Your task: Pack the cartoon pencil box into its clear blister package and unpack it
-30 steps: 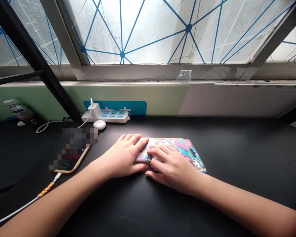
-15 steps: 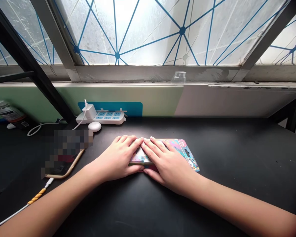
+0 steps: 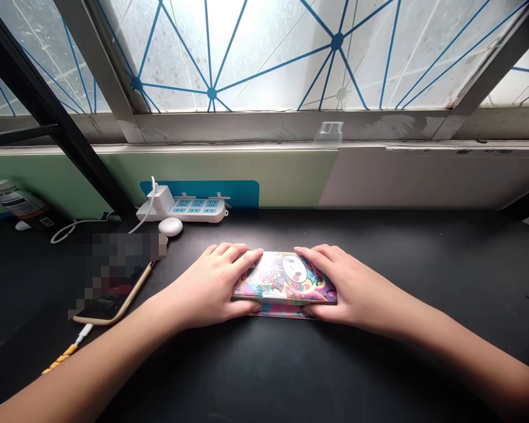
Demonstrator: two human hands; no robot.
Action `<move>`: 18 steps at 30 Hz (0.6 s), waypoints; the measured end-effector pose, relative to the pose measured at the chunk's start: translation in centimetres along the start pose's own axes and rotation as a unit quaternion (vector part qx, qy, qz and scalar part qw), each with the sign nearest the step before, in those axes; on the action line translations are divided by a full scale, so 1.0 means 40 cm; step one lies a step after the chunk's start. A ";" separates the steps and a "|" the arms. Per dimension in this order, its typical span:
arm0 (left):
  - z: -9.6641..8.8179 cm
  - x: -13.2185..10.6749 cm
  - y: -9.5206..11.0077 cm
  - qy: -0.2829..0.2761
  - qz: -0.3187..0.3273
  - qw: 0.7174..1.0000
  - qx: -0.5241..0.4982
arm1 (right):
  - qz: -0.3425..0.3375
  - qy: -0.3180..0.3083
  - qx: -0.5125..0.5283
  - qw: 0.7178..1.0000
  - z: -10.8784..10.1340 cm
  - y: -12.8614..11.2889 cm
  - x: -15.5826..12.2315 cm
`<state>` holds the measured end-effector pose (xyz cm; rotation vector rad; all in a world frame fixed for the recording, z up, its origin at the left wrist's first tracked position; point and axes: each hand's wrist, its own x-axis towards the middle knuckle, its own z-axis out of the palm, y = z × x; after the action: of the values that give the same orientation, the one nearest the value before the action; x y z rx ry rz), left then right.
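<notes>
A flat, colourful box [image 3: 286,276] with a white cartoon face printed on its top lies on the table. Under its near edge shows a strip of a pink and blue printed card [image 3: 282,311]. My left hand [image 3: 223,282] grips the box's left end, fingers over the far edge and thumb along the front. At the other end my right hand [image 3: 339,285] holds it the same way, thumb low at the front. Both hands partly cover the ends of the box, and the contents cannot be seen.
Left of the hands lies a phone [image 3: 114,305] with a charging cable [image 3: 62,357] plugged in. Behind stand a white power strip [image 3: 194,210], a round white case [image 3: 170,227] and a tilted bottle [image 3: 20,202]. A black frame post [image 3: 70,135] slants at the left.
My right hand has slid from the middle of the box to its right end, uncovering the printed face. My left hand stays at the left end. The view has shifted slightly.
</notes>
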<state>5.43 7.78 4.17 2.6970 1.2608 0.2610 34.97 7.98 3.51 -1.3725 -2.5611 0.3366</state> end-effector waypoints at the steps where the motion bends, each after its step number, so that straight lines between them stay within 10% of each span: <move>1: -0.001 0.000 -0.003 -0.003 -0.011 1.000 -0.009 | -0.005 -0.004 0.011 1.000 -0.003 0.002 -0.002; 18: 0.038 -0.018 -0.012 0.044 -0.053 0.995 -0.069 | -0.037 -0.105 0.115 0.987 -0.045 0.045 -0.006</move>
<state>4.93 7.43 2.53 2.5179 1.3521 0.4425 37.05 8.92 4.64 -1.2116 -2.6269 0.7753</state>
